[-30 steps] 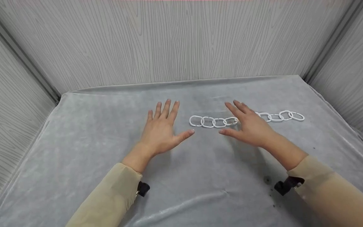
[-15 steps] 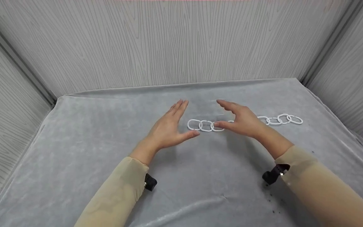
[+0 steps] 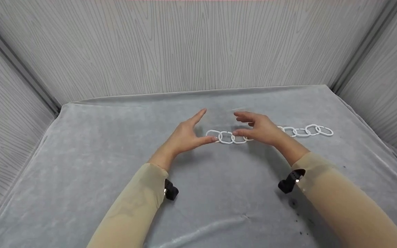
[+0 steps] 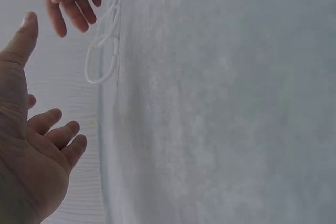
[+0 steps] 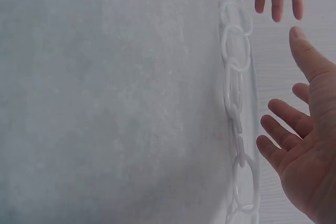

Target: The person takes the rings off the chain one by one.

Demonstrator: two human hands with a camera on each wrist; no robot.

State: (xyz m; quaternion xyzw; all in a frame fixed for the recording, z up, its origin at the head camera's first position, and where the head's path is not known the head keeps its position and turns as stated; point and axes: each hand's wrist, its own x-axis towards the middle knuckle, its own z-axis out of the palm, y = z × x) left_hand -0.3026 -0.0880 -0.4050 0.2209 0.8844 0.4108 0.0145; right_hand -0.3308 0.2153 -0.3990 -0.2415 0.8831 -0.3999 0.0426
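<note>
A chain of white plastic links (image 3: pixel 301 132) lies in a row on the grey cloth, running right from the middle. My left hand (image 3: pixel 184 137) hovers near the chain's left end, thumb and fingers spread apart, holding nothing. Over the middle links is my right hand (image 3: pixel 262 130), its thumb apart from loosely bent fingers, also holding nothing; it hides part of the chain. In the left wrist view, the left hand (image 4: pixel 37 145) faces the right hand's fingertips. The right wrist view has the chain (image 5: pixel 236 51) beside and apart from the right hand (image 5: pixel 310 135).
A grey velvety cloth (image 3: pixel 91 165) with wrinkles and a few dark specks covers the table. Grey wood-grain panels (image 3: pixel 191 44) stand behind it and on both sides. Each wrist wears a black strap (image 3: pixel 289 181) with a small device.
Both hands have turned from palms-down with fingers spread to thumbs nearer the viewer, and have come closer together. The chain lies as before.
</note>
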